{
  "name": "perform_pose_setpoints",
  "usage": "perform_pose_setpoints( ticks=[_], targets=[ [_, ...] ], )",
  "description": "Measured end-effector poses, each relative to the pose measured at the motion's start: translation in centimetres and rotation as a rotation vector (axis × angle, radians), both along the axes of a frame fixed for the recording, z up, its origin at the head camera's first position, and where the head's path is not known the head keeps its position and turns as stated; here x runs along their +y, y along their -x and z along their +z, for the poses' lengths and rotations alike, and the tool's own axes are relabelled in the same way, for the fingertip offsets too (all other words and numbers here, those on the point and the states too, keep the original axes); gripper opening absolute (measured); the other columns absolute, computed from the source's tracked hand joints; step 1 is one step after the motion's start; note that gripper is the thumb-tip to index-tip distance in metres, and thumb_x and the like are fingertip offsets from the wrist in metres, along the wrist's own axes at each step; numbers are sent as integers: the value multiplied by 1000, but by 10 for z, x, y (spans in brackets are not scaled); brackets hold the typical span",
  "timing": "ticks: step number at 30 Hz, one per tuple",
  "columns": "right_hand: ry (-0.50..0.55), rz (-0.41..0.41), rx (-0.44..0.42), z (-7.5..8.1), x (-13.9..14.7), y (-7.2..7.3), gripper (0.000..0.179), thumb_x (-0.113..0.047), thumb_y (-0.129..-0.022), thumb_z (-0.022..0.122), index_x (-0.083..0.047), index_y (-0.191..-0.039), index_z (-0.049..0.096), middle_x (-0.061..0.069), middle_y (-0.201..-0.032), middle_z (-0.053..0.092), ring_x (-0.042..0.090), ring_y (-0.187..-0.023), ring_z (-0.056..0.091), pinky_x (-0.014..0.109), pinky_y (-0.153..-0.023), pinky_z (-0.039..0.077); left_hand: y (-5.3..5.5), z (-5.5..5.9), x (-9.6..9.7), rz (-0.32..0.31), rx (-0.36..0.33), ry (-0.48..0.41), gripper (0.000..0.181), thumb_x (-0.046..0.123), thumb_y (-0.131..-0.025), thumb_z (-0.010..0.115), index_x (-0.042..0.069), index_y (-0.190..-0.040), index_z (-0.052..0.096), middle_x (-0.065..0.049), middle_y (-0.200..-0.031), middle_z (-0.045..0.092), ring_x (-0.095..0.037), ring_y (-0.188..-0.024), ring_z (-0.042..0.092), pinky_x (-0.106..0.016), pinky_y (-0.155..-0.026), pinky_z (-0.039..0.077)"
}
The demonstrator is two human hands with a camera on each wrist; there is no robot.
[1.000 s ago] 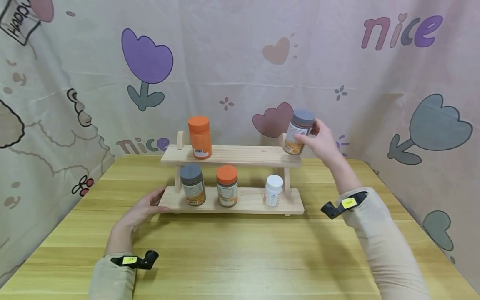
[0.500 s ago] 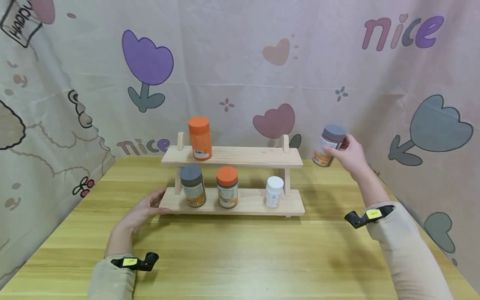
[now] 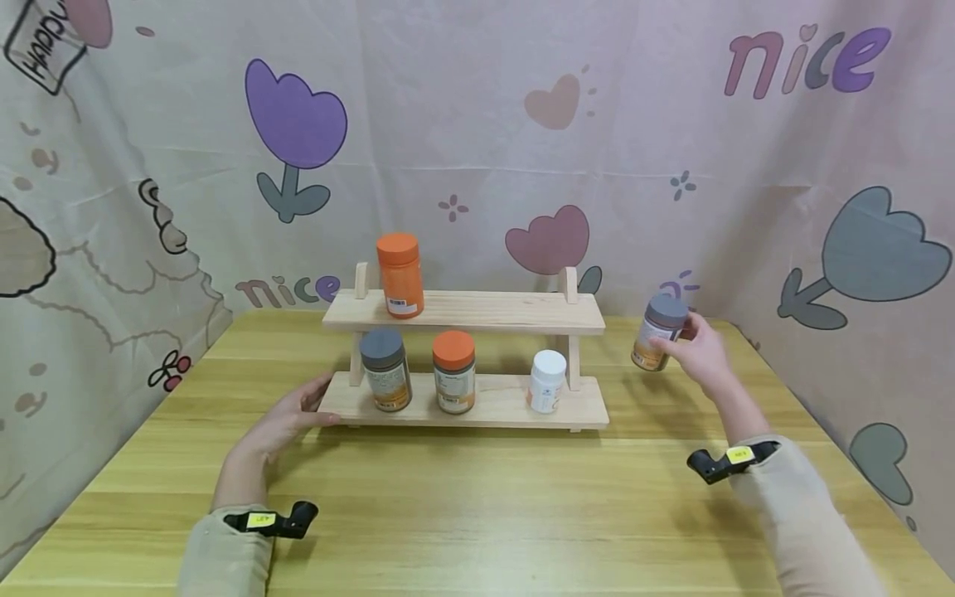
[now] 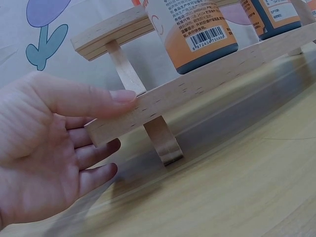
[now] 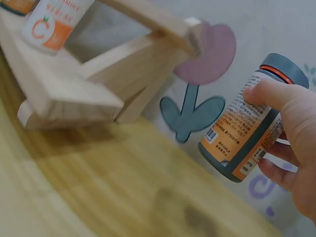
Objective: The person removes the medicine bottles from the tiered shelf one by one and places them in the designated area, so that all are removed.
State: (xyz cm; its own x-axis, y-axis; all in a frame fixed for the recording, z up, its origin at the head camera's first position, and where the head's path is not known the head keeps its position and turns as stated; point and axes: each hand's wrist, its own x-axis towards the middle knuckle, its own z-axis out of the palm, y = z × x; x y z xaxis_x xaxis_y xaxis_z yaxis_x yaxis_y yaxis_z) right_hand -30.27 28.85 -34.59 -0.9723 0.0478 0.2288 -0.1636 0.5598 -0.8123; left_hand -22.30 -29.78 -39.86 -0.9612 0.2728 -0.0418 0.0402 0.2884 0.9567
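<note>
My right hand (image 3: 703, 352) holds a grey-lidded supplement bottle (image 3: 660, 333) to the right of a two-tier wooden shelf (image 3: 477, 414). In the right wrist view, thumb and fingers wrap the bottle (image 5: 247, 123), which is tilted above the table. My left hand (image 3: 287, 419) grips the left end of the lower tier; the left wrist view puts the thumb (image 4: 121, 96) on the board's front edge with fingers behind and below. An orange bottle (image 3: 401, 278) stands on the upper tier. Below stand a grey-lidded bottle (image 3: 385, 371), an orange-lidded bottle (image 3: 454, 373) and a small white bottle (image 3: 548, 383).
The shelf rests on a wood-grain table (image 3: 477, 514). A printed cloth (image 3: 462, 99) with flowers and lettering hangs behind the table and along its sides. Each wrist wears a black strap-on camera, such as the left camera (image 3: 276, 522).
My right hand has carried the grey-lidded supplement bottle off the upper tier's right end, out to the right, then down toward the table. My left hand has stayed at the shelf's left end.
</note>
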Motion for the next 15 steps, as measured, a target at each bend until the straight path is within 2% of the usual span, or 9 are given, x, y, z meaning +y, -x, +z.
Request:
perform_pose_setpoints(
  ticks=[9, 15],
  targets=[
    [19, 32, -30, -25, -3, 2, 69, -20, -84, 68, 10, -136, 33, 33, -126, 45, 43, -116, 42, 57, -99, 31, -3, 4, 1, -8, -1, 2, 90, 11, -85, 65, -7, -145, 0, -26, -151, -2, -43, -136, 1, -54, -107, 10],
    [38, 49, -50, -33, -6, 4, 73, -17, -83, 69, 9, -139, 29, 33, -129, 42, 44, -119, 40, 56, -100, 31, -2, 4, 2, 1, -6, 6, 89, 11, -85, 65, -7, -145, 1, -26, -151, 0, -43, -136, 4, -53, -107, 12]
  ],
)
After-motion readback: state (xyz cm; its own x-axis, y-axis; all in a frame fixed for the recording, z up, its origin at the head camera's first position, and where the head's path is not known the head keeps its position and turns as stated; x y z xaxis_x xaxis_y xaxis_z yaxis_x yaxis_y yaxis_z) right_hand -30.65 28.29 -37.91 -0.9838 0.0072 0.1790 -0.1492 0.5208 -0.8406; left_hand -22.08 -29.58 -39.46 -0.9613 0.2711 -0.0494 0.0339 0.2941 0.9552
